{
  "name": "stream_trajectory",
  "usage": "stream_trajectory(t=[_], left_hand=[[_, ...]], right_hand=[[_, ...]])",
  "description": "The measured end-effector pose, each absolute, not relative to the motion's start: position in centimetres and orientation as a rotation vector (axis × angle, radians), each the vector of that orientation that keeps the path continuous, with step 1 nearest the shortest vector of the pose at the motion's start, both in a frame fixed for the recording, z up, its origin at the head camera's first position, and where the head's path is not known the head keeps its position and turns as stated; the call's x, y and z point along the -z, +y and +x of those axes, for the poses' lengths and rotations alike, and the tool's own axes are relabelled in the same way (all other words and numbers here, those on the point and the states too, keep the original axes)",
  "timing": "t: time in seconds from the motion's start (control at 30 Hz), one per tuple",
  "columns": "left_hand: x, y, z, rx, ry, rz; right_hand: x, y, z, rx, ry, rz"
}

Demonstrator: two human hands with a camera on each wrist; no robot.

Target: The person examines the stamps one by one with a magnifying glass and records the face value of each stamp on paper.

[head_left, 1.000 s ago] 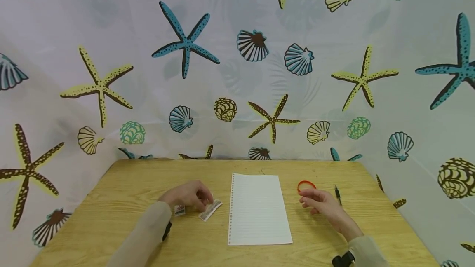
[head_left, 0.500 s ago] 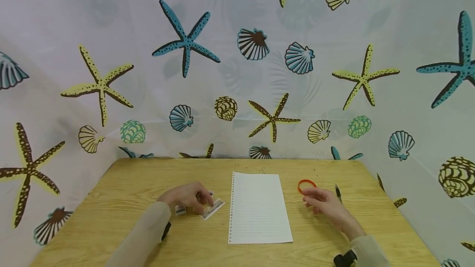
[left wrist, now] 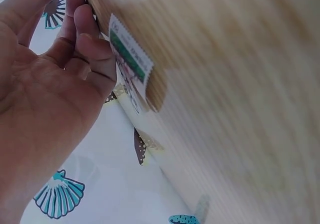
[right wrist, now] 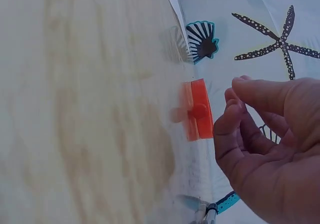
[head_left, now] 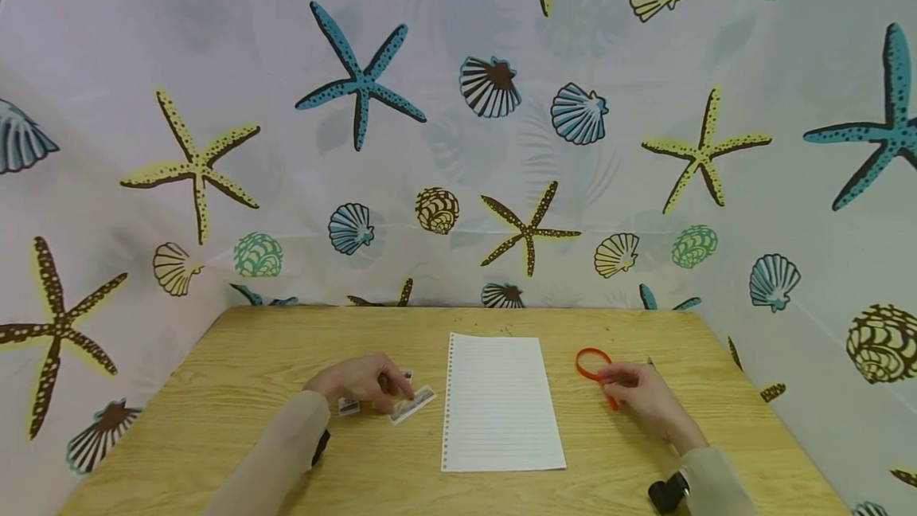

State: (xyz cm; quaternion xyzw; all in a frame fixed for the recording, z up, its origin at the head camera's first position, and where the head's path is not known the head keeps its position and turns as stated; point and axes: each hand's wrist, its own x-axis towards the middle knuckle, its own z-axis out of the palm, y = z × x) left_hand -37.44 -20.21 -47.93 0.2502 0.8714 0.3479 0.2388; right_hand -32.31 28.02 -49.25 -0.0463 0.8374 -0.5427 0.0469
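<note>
My left hand is over several small postage stamps, its fingertips resting on one stamp left of the paper. A second stamp shows below the wrist, and another peeks out behind the fingers. In the left wrist view a green-printed stamp with perforated edges bends up off the table beside my curled fingers. My right hand hovers over a red magnifying glass, hiding part of its handle. The right wrist view has its red rim apart from my loosely bent fingers, which hold nothing.
A lined sheet of paper lies on the wooden table between the hands. Behind my right hand is a pen, mostly hidden. A seashell-patterned curtain surrounds the table's back and sides.
My right hand has moved slightly right, and the end of the magnifying glass's handle now shows. Under my left fingertips the stamp has slid slightly right.
</note>
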Motion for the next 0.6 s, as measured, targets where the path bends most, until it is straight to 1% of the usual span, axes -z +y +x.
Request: stream_trajectory(t=[0.27, 0.6], left_hand=[[48.1, -20.3, -37.4, -0.944, 2.385, 0.706], [48.3, -20.4, -37.5, -0.941, 2.397, 0.685]], right_hand=[[48.9, 28.5, -32.6, 1.433, 2.668, -0.18], [48.9, 28.6, -33.4, 1.342, 2.621, -0.196]])
